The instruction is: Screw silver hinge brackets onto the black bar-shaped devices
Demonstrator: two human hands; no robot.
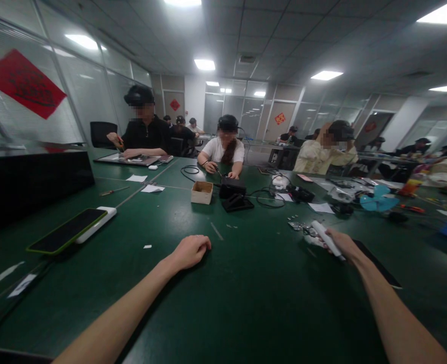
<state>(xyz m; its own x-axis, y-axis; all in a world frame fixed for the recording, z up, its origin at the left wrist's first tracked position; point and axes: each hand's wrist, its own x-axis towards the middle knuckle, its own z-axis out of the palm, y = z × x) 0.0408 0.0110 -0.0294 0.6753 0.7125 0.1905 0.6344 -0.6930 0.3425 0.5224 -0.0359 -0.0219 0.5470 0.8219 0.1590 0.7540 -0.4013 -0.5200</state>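
Observation:
My left hand [191, 251] rests on the green table [242, 288], its fingers curled together with nothing visible in them. My right hand [340, 243] is closed around a long white bar-shaped piece [326, 238], tilted over the table. What that piece is I cannot make out. Small shiny metal parts [298, 226] lie just left of it, partly hidden by the hand. A dark flat slab [377, 263] lies beneath and beside my right wrist.
A phone in a green-edged case [67, 230] leans on a white bar [98, 225] at left. Ahead stand a small open box [202, 193] and a black device [234, 189], handled by a person opposite. Blue fan blades [379, 200] and cluttered parts lie at right.

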